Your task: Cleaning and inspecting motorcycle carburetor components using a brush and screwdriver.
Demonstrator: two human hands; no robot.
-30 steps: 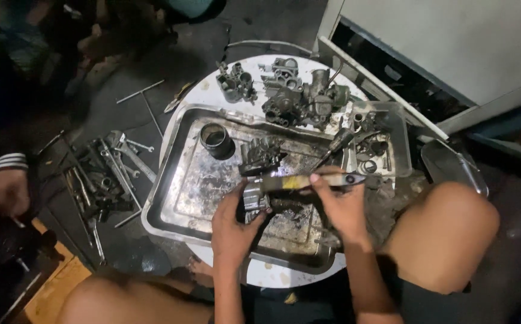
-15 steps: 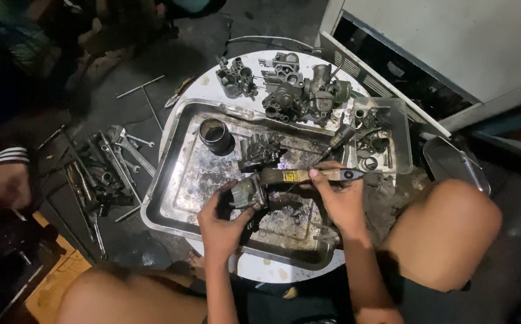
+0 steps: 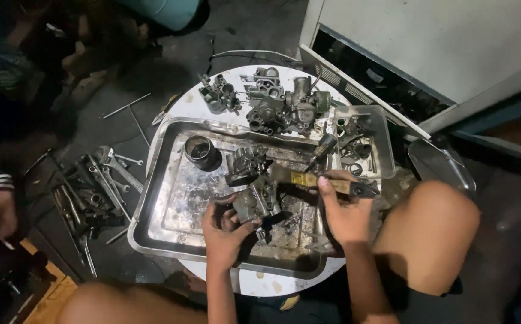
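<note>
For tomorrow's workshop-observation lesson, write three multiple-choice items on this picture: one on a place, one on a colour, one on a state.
1. Where do the loose wrenches lie?
A. on the floor beside the tray
B. in the tray
C. in the clear tub

2. What colour is the round table?
A. red
B. white
C. green

3. The left hand is
A. empty
B. gripping a metal part
C. flat on the floor

Answers: 1 A, they lie outside the metal tray. 2 B, its bare rim is white. 3 B, fingers wrap the carburetor part.
</note>
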